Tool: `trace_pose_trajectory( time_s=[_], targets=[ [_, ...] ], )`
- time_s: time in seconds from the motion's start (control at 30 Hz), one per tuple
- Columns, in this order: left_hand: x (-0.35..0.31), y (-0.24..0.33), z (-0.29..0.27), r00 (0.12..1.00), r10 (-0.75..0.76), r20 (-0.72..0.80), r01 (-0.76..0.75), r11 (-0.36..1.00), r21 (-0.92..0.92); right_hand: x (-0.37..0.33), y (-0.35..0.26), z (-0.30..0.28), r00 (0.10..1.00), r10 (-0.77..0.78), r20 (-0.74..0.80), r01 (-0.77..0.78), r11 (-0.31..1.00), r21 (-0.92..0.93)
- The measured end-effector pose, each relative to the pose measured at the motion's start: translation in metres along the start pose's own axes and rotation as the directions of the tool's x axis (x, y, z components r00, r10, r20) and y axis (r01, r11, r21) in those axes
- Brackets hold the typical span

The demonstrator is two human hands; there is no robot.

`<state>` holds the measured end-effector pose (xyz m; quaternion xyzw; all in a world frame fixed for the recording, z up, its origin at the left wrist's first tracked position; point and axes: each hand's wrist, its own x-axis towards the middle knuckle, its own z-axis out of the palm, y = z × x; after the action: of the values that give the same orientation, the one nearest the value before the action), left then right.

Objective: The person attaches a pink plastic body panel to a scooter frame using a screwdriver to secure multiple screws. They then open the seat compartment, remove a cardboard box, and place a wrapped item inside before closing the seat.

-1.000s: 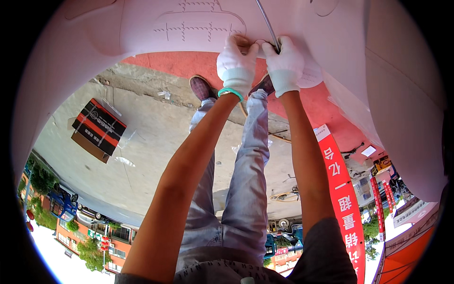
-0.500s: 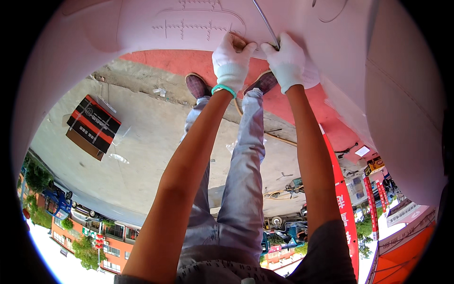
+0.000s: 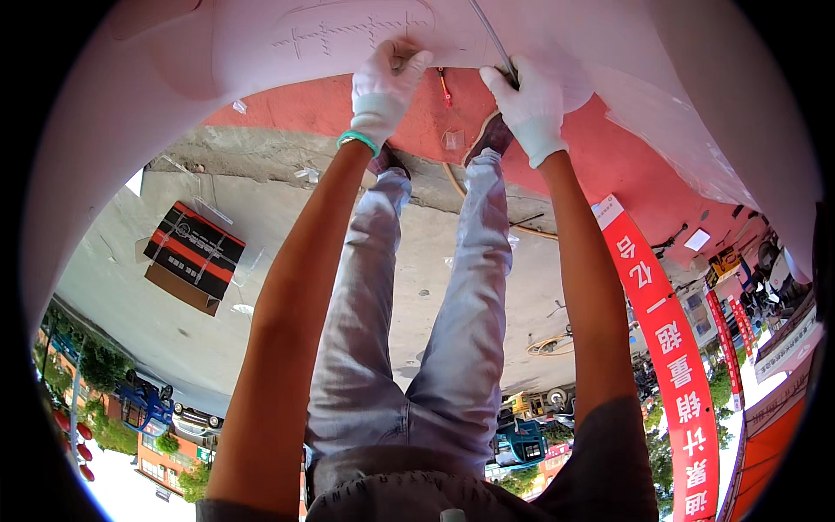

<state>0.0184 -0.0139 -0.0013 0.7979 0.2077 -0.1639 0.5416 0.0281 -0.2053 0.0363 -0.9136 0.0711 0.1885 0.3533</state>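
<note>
A large pale pinkish-white panel (image 3: pixel 235 52) curves across the top, with rows of dark line marks like crossed, feathered strokes. At its lower edge is my left hand (image 3: pixel 381 87), in a white knit glove, with thumb and fingers curled together. Whatever lies between those fingers is hidden. To its right, my right hand (image 3: pixel 535 104), gloved the same way, closes round the lower end of a thin grey metal rod (image 3: pixel 492 36). The rod slants up and left in front of the panel and leaves the picture at the top. A turquoise band (image 3: pixel 358 139) circles my left wrist.
A black and red cardboard box (image 3: pixel 193 257) stands on the concrete floor at the left. Under the panel lie red flooring (image 3: pixel 322 109) and a small red-handled tool (image 3: pixel 445 87). A hose (image 3: pixel 454 180) runs behind my legs. A long red banner (image 3: pixel 665 339) hangs at the right.
My left hand has moved left, away from the right hand, along the panel's edge. The right hand stays on the rod. The view has shifted, showing more red floor and the banner.
</note>
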Motion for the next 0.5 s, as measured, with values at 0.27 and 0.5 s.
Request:
trace_pose_trajectory(
  time_s=[0.27, 0.5],
  targets=[
    [-0.121, -0.131, -0.18, 0.971, -0.221, 0.093, 0.223, 0.975, -0.019, -0.235, 0.085, 0.028, 0.9, 0.403, 0.168, -0.412, 0.911, 0.02],
    [-0.218, -0.13, -0.176, 0.932, -0.348, 0.1, 0.36, 0.922, -0.146, -0.405, 0.237, 0.13, 0.735, 0.643, 0.215, -0.678, 0.693, 0.243]
  ],
)
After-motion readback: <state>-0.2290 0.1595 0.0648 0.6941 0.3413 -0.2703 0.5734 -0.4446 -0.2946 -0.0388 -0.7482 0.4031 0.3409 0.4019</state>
